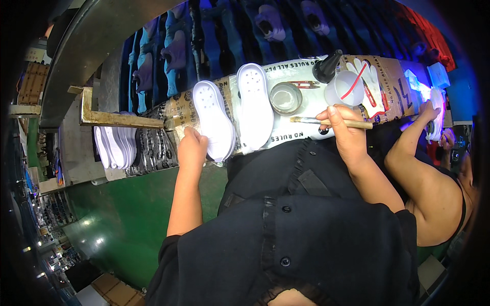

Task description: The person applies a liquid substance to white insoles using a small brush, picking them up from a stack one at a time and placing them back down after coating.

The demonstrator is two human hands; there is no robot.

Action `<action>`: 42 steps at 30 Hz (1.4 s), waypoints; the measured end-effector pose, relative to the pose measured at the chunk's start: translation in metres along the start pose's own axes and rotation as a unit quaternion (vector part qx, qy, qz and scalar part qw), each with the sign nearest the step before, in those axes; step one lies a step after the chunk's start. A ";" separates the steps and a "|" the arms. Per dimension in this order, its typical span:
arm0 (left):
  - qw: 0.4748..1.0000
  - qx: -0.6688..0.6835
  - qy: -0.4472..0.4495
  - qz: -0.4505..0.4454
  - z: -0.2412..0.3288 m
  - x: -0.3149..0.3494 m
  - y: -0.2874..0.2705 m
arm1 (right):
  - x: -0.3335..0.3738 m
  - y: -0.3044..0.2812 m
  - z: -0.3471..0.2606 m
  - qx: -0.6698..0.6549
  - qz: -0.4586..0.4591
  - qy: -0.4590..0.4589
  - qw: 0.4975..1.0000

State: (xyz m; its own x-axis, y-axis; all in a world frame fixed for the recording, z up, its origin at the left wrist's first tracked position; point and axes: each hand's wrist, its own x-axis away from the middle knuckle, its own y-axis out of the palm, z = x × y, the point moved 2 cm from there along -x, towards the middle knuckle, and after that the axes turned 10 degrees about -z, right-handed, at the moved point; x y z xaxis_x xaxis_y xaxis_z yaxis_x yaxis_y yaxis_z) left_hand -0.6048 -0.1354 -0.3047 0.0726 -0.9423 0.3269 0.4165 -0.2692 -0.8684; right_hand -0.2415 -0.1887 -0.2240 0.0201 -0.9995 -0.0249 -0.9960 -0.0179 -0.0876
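My right hand [346, 133] grips a flat paintbrush [360, 124] by its wooden handle. The bristles point left, just in front of a glass jar [287, 98] of cloudy liquid. My left hand [193, 147] has curled fingers and lies against the outer edge of a white shoe sole [213, 120]; whatever its fingers hold, if anything, is hidden. A second white shoe sole [254, 107] stands just to the right, its hollow inner side up like the first. Both lie on a bench [179, 120] covered with cardboard and printed plastic sheet.
Behind the jar are red-handled snips [302, 84] and a black bottle [326, 67]. A translucent cup [343, 88] and white gloves [371, 81] lie right. White soles [116, 144] stand left by a wooden frame [120, 120]. A co-worker's arm [423, 158] is at right, near shoes on a conveyor [224, 38].
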 end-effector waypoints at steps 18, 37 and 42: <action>0.978 0.208 0.017 -0.018 -0.014 -0.008 0.005 | -0.004 0.004 0.004 -0.019 -0.016 0.026 0.999; 0.724 0.664 0.049 -0.180 0.017 0.033 -0.004 | -0.007 -0.002 -0.003 0.020 -0.014 0.014 1.000; 0.783 0.604 0.126 -0.075 0.070 0.044 -0.006 | -0.013 0.007 -0.031 0.013 -0.054 -0.097 0.994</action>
State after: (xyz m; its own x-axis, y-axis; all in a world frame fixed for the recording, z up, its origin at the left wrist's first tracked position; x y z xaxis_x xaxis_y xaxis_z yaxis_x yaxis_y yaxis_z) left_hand -0.5404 -0.1611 -0.2586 -0.1769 -0.9686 0.1747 0.9679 -0.1390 0.2095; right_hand -0.2516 -0.1766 -0.1937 0.1462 -0.9676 -0.2061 -0.9845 -0.1218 -0.1264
